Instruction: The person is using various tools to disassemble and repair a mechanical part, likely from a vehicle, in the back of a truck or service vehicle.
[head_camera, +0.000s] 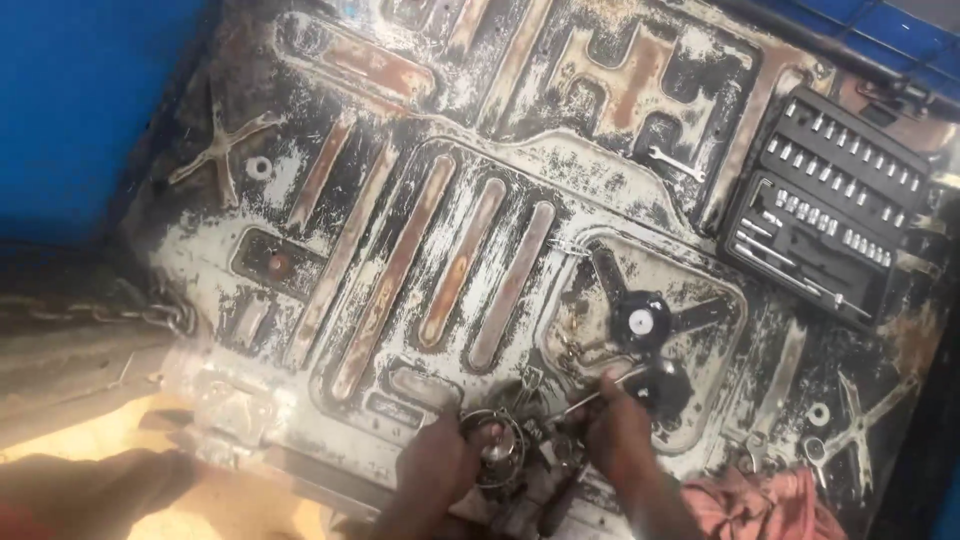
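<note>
a: head view, what are the hands on?

b: both are at the bottom edge, over a small round metal part (497, 448) sitting on the worn, rusty ribbed metal panel (420, 250). left hand (435, 470) has its grip closed around that part's rim, thumb on top. right hand (615, 425) has its grip closed on a thin metal tool (590, 398), which points toward the part.

a: anything just beside them?

b: a black three-armed piece (640, 318) with a white centre lies just above the right hand. a small spanner (675, 163) lies further up the panel. an open black socket set case (835, 205) sits well apart at the upper right. a reddish cloth (760, 505) is bottom right, with two spanners (815, 450) near it. a chain (110, 315) runs along the left.
</note>
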